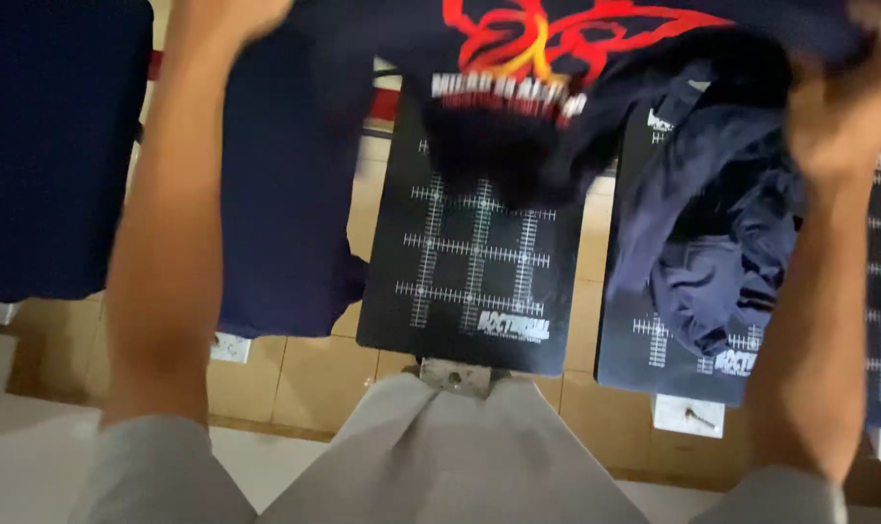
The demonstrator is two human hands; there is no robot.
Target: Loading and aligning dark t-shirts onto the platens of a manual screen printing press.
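Nearest the lens we note grey cloth [440,456] at the bottom edge, and two bare forearms rising from grey sleeves. We see both hands holding up a navy T-shirt [518,87] with a red and yellow flame-like print, above the black gridded platen [474,262]. The left hand [232,19] is at the shirt's upper left corner, fingers closed into the fabric, though the top edge cuts them off. The right hand [843,107] is blurred; its fingers appear clenched on the shirt's right side. The shirt's lower fold hangs over the platen's upper part; we cannot tell if it touches. Right of the platen, a second platen [668,359] carries a crumpled navy garment [722,252]. Left of the platen, another navy shirt [275,213] hangs flat. Tan floor tiles [304,374] lie below.
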